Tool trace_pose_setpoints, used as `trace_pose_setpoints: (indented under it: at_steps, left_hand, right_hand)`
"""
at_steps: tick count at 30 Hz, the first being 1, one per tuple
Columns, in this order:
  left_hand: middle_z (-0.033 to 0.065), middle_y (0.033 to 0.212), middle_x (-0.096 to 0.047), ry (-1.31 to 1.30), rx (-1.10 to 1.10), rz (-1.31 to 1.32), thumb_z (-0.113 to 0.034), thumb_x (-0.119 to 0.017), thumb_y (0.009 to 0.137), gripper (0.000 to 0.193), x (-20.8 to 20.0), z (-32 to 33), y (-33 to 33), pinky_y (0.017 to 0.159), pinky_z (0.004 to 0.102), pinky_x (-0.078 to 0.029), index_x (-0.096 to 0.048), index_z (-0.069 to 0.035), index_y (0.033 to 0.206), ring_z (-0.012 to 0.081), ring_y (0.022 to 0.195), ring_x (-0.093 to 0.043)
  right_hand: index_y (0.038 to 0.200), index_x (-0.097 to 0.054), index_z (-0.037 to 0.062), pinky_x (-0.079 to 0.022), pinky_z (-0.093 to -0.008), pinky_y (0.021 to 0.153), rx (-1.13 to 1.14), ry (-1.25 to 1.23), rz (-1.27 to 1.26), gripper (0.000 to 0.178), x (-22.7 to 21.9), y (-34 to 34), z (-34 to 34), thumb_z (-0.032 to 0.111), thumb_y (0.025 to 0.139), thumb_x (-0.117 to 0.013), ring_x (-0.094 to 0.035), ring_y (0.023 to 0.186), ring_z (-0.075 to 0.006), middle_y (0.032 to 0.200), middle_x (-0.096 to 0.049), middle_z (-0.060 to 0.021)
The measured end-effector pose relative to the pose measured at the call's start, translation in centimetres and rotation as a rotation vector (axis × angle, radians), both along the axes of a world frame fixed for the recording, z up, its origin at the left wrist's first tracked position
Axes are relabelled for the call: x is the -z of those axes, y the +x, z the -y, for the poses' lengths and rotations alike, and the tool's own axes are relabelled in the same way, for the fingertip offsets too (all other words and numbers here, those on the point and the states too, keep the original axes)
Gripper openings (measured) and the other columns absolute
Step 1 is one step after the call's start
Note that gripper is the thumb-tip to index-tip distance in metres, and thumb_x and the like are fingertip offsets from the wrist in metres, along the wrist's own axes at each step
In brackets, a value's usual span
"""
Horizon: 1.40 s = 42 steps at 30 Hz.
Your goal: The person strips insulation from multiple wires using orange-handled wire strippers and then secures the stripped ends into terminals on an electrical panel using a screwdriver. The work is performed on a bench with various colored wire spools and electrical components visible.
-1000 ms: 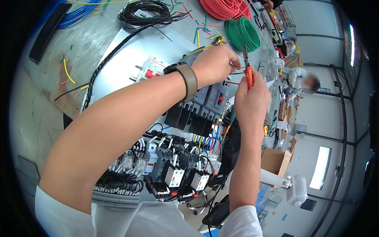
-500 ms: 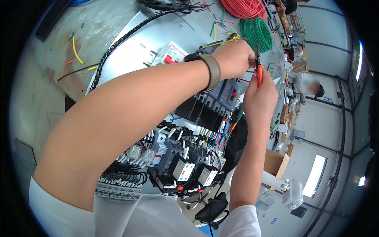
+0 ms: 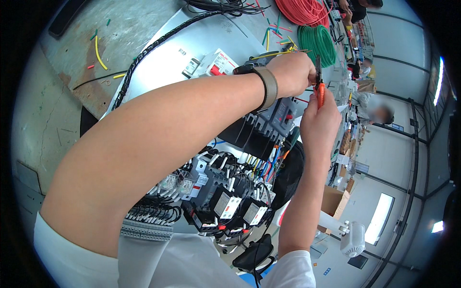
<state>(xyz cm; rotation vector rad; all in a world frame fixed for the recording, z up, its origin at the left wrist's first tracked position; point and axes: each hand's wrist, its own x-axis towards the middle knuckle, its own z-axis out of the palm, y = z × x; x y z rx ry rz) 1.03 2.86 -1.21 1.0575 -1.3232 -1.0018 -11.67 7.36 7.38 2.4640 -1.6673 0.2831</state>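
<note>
My right hand (image 3: 321,120) is closed around orange-handled pliers (image 3: 321,95), whose dark, narrow jaws point away from me. Just left of the jaws, my left hand (image 3: 295,74) is closed, with its fingertips pinched together; what they hold is mostly hidden. A dark watch with a grey-brown strap (image 3: 268,89) is on the left wrist. A yellow wire (image 3: 269,54) passes behind that hand. Beneath the hands is a grey circuit breaker (image 3: 278,115) with a red switch. A white breaker (image 3: 218,62) with a red lever stands on the metal plate (image 3: 161,65).
Green (image 3: 317,45) and red wire coils (image 3: 305,12) lie at the far side. A black braided cable (image 3: 144,55) crosses the plate. Wired black relays (image 3: 225,206) and a terminal strip (image 3: 146,230) are close to me. Other people (image 3: 379,113) work farther off at right.
The view has shifted slightly, so both hands and the pliers appear a little lower and farther right. Both hands keep their closed grip.
</note>
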Motion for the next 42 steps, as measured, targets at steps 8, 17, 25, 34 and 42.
trace_pose_setpoints:
  at_steps: [8, 17, 25, 34, 42]
  left_hand:
    - [0.0142, 0.097, -0.081, -0.011, 0.021, -0.015, -0.002, -0.068, 0.092, 0.021, 0.2, 0.2, -0.4, 0.086, 0.0356, -0.06, -0.081, -0.004, 0.109, 0.0222, 0.092, -0.078]
    - [0.0149, 0.098, -0.079, -0.003, -0.005, -0.01, -0.011, -0.071, 0.089, 0.02, 0.7, 0.6, -0.3, 0.085, 0.0434, -0.06, -0.084, -0.013, 0.103, 0.0342, 0.094, -0.076]
    - [0.0138, 0.093, -0.08, 0.024, 0.009, 0.01, -0.003, -0.067, 0.092, 0.019, -0.1, -0.1, 0.2, 0.083, 0.0371, -0.059, -0.081, -0.003, 0.104, 0.0231, 0.091, -0.078]
    - [0.013, 0.093, -0.08, 0.011, 0.004, -0.002, -0.004, -0.068, 0.091, 0.018, 0.2, 0.1, 0.0, 0.083, 0.0364, -0.06, -0.081, -0.004, 0.105, 0.0232, 0.091, -0.078]
    - [0.0127, 0.093, -0.08, -0.012, 0.004, 0.006, -0.004, -0.069, 0.091, 0.019, 0.1, -0.1, 0.1, 0.083, 0.0367, -0.06, -0.081, -0.004, 0.105, 0.0229, 0.09, -0.078]
  right_hand:
    - [0.114, -0.065, -0.0047, -0.051, -0.0539, 0.081, -0.038, -0.037, 0.049, 0.019, 0.6, -0.9, 0.2, 0.005, 0.1, -0.058, -0.067, 0.092, -0.0477, 0.096, -0.069, -0.0264]
    - [0.121, -0.064, -0.0053, -0.052, -0.0531, 0.084, -0.06, -0.054, -0.059, 0.023, 0.4, -0.4, 0.1, 0.005, 0.102, -0.056, -0.066, 0.098, -0.0453, 0.105, -0.068, -0.0258]
    - [0.12, -0.065, -0.0045, -0.052, -0.0537, 0.084, -0.037, -0.042, -0.079, 0.023, 0.5, -0.4, 0.2, 0.007, 0.103, -0.055, -0.067, 0.098, -0.0453, 0.105, -0.068, -0.0248]
    - [0.117, -0.066, -0.0041, -0.052, -0.0532, 0.083, -0.02, 0.032, 0.001, 0.021, 0.0, -0.7, 0.5, 0.005, 0.102, -0.055, -0.067, 0.095, -0.0468, 0.1, -0.069, -0.0271]
    - [0.115, -0.067, -0.0057, -0.053, -0.0516, 0.079, 0.032, 0.082, 0.153, 0.02, 0.4, -1.2, 0.5, 0.006, 0.101, -0.058, -0.068, 0.09, -0.048, 0.097, -0.07, -0.028]
